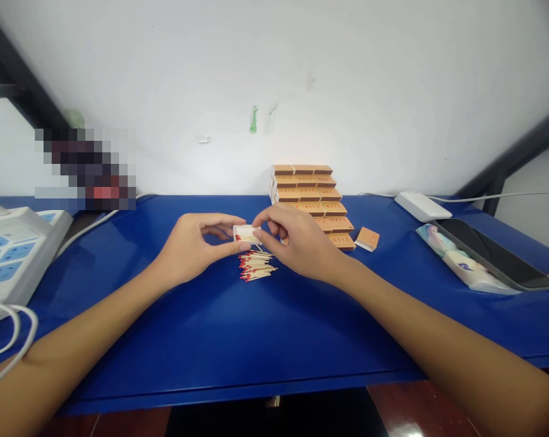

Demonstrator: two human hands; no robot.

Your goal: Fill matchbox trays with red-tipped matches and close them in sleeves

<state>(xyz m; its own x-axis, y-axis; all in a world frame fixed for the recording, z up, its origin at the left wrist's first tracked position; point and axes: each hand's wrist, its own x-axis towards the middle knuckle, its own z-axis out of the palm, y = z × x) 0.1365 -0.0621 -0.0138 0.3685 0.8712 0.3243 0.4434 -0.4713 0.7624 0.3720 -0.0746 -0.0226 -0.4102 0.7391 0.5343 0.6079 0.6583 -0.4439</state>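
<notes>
Both hands (190, 246) (304, 243) angle inward, left gripping the matchbox tray (244, 230), right curled, hold unclear.

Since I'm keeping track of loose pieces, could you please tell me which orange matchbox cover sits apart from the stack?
The orange cover lying alone on the blue table, just right of the stepped stack; the others sit together in its rows.

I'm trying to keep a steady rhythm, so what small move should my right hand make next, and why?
Probably have your right hand take a few sticks from the loose matchstick pile: your left hand holds the white matchbox tray, which shows bare space beside its visible matchsticks, and the pile lies close by on the blue table.
</notes>
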